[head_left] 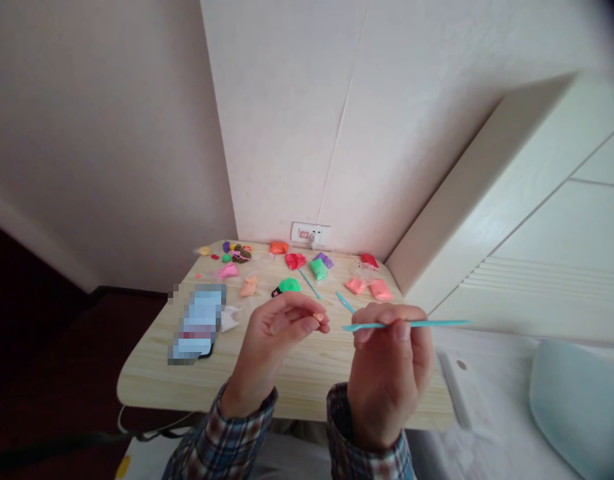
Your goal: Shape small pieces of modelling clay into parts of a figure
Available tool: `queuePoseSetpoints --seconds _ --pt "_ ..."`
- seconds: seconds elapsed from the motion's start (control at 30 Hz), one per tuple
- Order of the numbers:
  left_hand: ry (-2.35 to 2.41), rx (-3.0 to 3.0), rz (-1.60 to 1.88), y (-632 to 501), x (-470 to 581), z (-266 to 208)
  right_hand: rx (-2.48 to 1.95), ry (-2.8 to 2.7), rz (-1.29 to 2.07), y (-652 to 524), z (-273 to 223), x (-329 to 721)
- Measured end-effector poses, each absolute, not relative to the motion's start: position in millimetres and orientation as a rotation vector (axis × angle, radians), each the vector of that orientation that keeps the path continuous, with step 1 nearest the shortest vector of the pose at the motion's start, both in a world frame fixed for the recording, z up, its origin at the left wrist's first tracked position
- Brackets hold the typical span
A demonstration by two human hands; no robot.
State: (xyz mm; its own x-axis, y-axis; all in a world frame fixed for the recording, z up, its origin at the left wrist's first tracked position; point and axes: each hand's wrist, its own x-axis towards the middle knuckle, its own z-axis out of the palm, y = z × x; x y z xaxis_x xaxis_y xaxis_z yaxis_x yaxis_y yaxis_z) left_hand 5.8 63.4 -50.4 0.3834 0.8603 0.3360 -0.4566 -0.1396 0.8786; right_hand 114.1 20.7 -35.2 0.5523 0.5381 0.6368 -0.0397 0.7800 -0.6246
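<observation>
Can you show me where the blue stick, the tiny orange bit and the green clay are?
blue stick [437, 323], head view, on its shaft right of the right hand [389, 363].
tiny orange bit [319, 317], head view, at the left hand [281, 327] fingertips.
green clay [289, 285], head view, on its top.

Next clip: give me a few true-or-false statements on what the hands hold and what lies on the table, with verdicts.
1. The right hand holds a teal modelling tool. True.
2. The left hand holds scissors. False: it pinches a small orange clay piece.
3. Coloured clay packets lie on the wooden table. True.
4. Both hands rest flat on the table. False: both are raised above it.
</observation>
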Motion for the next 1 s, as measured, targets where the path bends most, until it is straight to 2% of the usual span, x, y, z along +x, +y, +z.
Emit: queuePoseSetpoints --seconds 0.4,1.0 --pt "0.137 1.384 1.345 115 20 4 -0.332 -0.991 0.444 79 5 123" --pt "0.128 1.318 1.353 134 9 31 -0.348 -0.990 0.431 93 37 125"
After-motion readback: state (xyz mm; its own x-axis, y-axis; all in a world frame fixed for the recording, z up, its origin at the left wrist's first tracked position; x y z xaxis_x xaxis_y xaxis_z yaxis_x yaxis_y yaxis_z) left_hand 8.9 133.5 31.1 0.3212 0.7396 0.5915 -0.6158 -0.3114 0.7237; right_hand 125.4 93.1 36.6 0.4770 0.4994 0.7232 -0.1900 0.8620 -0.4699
